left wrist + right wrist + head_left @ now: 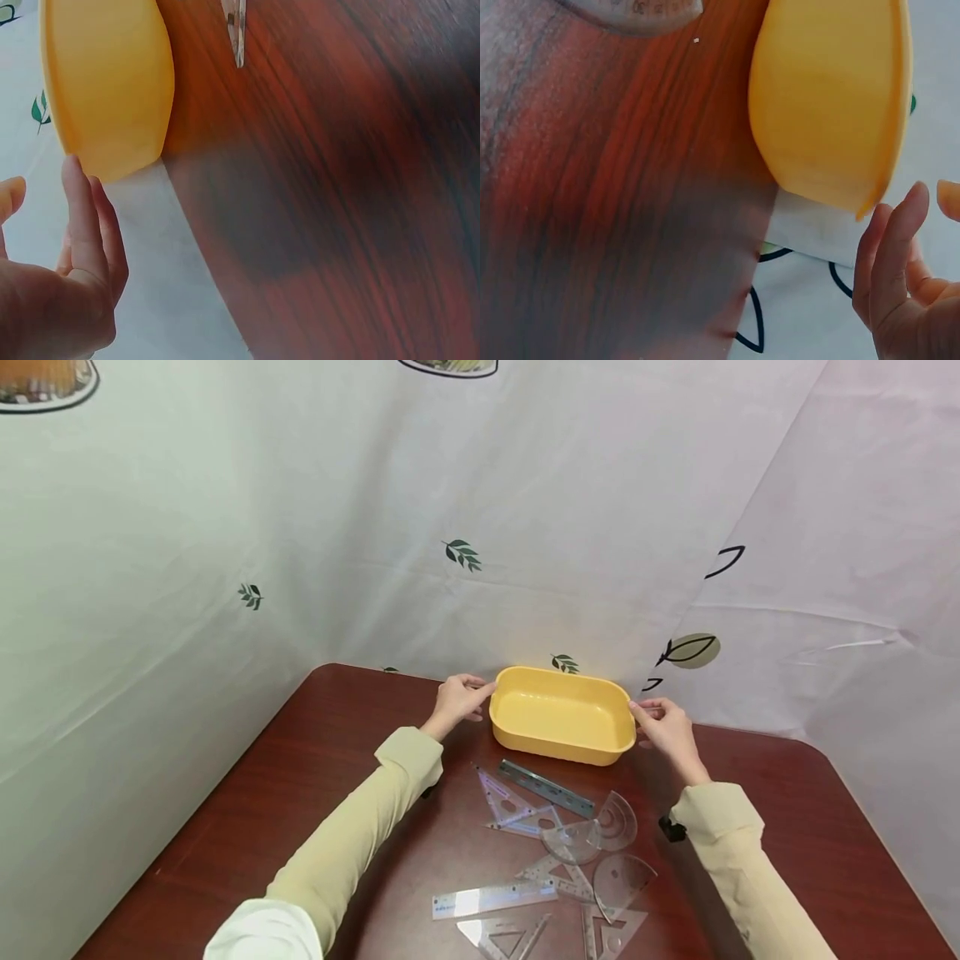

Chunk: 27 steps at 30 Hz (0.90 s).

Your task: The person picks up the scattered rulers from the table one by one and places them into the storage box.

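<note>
A yellow rectangular plastic basin with rounded corners stands at the back of the table, nothing in it. At its left end is my left hand; in the left wrist view the fingers are nearly straight, a fingertip at the rim and the thumb apart. My right hand is at the basin's right end. In the right wrist view its fingers are extended with tips by the rim, the thumb held away. Whether the fingertips press on the basin is hard to tell.
In front of the basin lie a dark ruler, a clear ruler, several clear set squares and several protractors, some overlapping. The dark red wooden table meets a pale printed cloth behind.
</note>
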### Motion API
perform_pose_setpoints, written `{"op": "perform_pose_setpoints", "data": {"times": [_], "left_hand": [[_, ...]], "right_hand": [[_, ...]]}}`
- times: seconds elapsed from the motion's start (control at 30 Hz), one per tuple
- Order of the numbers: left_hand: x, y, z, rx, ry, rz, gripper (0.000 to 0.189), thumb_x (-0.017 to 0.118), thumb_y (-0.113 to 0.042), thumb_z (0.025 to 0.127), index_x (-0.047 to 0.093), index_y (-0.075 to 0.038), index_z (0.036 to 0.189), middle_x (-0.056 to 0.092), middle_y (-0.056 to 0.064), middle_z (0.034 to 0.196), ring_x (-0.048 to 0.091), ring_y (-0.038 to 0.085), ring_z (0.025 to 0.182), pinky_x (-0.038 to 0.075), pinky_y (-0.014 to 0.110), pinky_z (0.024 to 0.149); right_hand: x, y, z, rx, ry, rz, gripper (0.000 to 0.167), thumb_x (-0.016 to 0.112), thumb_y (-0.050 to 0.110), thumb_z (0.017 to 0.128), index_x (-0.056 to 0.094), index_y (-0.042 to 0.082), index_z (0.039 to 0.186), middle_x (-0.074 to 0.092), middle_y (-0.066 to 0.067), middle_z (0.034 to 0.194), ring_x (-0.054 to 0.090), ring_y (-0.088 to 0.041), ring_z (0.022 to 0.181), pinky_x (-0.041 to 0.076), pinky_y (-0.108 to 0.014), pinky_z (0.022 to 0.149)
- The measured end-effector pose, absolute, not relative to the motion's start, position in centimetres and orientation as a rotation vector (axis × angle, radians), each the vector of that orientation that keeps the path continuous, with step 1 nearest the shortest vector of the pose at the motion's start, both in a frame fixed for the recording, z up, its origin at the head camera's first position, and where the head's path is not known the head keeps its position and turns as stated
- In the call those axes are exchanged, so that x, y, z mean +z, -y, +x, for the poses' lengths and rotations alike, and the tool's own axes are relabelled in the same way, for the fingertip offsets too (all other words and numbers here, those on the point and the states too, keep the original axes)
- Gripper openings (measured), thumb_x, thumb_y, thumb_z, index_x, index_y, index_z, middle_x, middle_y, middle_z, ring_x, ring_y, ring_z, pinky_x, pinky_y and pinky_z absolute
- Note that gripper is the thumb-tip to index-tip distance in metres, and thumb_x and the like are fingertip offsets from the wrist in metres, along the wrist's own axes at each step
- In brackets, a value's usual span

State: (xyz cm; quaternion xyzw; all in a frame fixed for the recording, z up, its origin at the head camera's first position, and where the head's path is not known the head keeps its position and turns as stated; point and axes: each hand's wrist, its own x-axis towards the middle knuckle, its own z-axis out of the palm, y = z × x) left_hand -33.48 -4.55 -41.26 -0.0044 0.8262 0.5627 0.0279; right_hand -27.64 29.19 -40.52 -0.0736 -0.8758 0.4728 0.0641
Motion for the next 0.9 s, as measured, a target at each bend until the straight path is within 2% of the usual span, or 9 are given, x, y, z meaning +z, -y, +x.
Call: {"op": "perform_pose_setpoints", "data": {"times": [0.17,0.33,0.53,0.7,0.9], "left_hand": [[-41.9,3.8,-33.7,1.741,-2.539,-0.009,0.038,0.072,-0.023,0.087,0.064,-0.003,0.117,0.07,0.02,0.101,0.063,0.011,0.053,0.06,0.029,0.055],[-42.5,3.3,-33.9,1.762,-2.498,-0.035,0.039,0.074,-0.014,0.085,0.063,-0.002,0.12,0.07,0.022,0.101,0.065,0.011,0.054,0.06,0.027,0.055],[-42.7,2.7,-34.0,1.806,-2.486,-0.071,0.037,0.073,-0.01,0.085,0.065,-0.002,0.12,0.071,0.02,0.102,0.062,0.007,0.052,0.058,0.022,0.051],[-42.7,2.4,-34.0,1.838,-2.484,-0.117,0.036,0.073,-0.009,0.085,0.066,-0.002,0.119,0.07,0.019,0.101,0.057,0.005,0.05,0.054,0.017,0.047],[-42.9,2.4,-33.5,1.878,-2.451,-0.133,0.035,0.072,-0.008,0.086,0.066,-0.001,0.12,0.07,0.02,0.102,0.056,0.005,0.048,0.053,0.017,0.045]], "right_hand": [[-41.0,-29.1,-28.0,1.413,2.688,-0.252,0.055,0.055,0.04,0.096,0.051,-0.006,0.125,0.061,-0.025,0.107,0.061,-0.001,0.059,0.061,-0.028,0.061],[-41.6,-29.0,-28.5,1.373,2.718,-0.242,0.05,0.054,0.032,0.097,0.051,-0.008,0.127,0.06,-0.024,0.108,0.058,0.0,0.06,0.06,-0.026,0.059],[-42.1,-29.2,-29.1,1.404,2.714,-0.237,0.044,0.053,0.016,0.097,0.05,-0.01,0.132,0.061,-0.028,0.112,0.057,0.002,0.06,0.058,-0.02,0.056],[-42.0,-29.2,-29.1,1.381,2.723,-0.222,0.043,0.052,0.013,0.097,0.05,-0.011,0.131,0.061,-0.031,0.113,0.057,0.001,0.059,0.059,-0.021,0.056],[-42.1,-29.0,-28.6,1.339,2.742,-0.23,0.04,0.054,0.014,0.096,0.053,-0.01,0.128,0.063,-0.026,0.105,0.056,-0.001,0.059,0.059,-0.025,0.058]]}}
